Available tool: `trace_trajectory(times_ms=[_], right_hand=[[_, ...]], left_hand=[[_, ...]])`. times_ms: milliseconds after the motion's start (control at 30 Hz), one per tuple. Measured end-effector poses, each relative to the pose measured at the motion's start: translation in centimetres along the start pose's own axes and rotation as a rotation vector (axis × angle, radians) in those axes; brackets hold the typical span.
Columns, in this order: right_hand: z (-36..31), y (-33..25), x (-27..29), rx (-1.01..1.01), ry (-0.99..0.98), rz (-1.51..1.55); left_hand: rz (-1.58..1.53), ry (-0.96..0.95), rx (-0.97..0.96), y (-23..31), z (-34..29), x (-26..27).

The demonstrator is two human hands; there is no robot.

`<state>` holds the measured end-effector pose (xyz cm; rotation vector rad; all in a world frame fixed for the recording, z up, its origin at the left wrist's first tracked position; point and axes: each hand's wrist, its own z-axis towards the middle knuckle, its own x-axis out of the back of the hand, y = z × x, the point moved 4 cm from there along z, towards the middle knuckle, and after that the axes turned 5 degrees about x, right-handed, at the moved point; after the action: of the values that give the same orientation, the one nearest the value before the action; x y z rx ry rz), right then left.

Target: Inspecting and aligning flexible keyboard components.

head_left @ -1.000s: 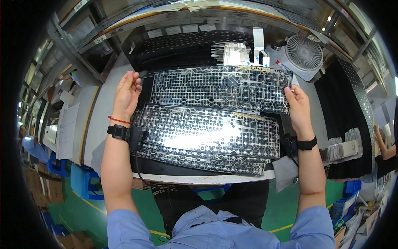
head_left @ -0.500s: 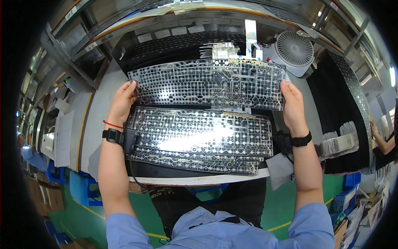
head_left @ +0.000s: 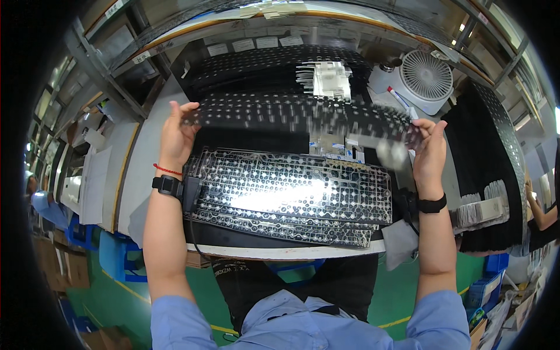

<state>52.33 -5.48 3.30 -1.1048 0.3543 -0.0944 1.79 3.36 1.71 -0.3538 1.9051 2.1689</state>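
A long dark keyboard membrane sheet (head_left: 256,114) is held up between my hands, tilted and smeared by motion, with rows of pale dots across it. My left hand (head_left: 178,133) grips its left end, thumb pointing up. At the opposite end, the fingers of my right hand (head_left: 430,149) are curled on the sheet, with the thumb raised. Nearer me lies a stack of similar membrane sheets (head_left: 233,175), with silver traces, round contacts and a bright glare. White-and-blue connector tails (head_left: 335,147) stick out from its far edge. A blurred pale patch shows beside my right hand.
Behind the held sheet, a bundle of white strips (head_left: 332,80) rests on black perforated panels (head_left: 245,73). A white fan (head_left: 427,76) and a red-and-white marker (head_left: 399,98) are at the back right. Another strip bundle (head_left: 483,211) lies on the right. Shelving rises behind.
The held sheet has tipped from showing its silver-traced face to a darker, blurred face. Its upright white tail no longer shows at the far edge. Both hands have turned, thumbs lifting.
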Motion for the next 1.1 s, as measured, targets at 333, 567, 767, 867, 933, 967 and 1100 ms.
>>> trace_trajectory(times_ms=[333, 567, 767, 867, 933, 967, 1100], right_hand=[[0.3, 1.1, -0.6, -0.054, -0.06, -0.119], [0.3, 1.3, -0.9, -0.084, -0.081, -0.106], [0.3, 1.6, -0.6, -0.067, -0.081, -0.13], [0.3, 1.5, -0.8, -0.065, -0.085, -0.121], [0.2, 1.4, -0.8, -0.061, -0.086, -0.11], [0.2, 1.4, -0.8, -0.055, -0.085, -0.107], [0.2, 1.1, -0.6, 0.05, -0.069, -0.072]], left_hand=[[0.073, -0.092, 0.105, -0.5, 0.2, -1.2], [0.081, -0.137, 0.108, -1.2, 0.7, 0.2], [0.054, -0.131, 0.12, -1.0, 0.5, -0.5], [0.054, -0.133, 0.125, -1.0, 0.4, -0.5], [0.061, -0.125, 0.122, -1.2, 0.6, -0.3], [0.058, -0.112, 0.109, -1.2, 0.8, 0.0], [0.019, -0.104, 0.016, -0.9, 1.2, 0.9]])
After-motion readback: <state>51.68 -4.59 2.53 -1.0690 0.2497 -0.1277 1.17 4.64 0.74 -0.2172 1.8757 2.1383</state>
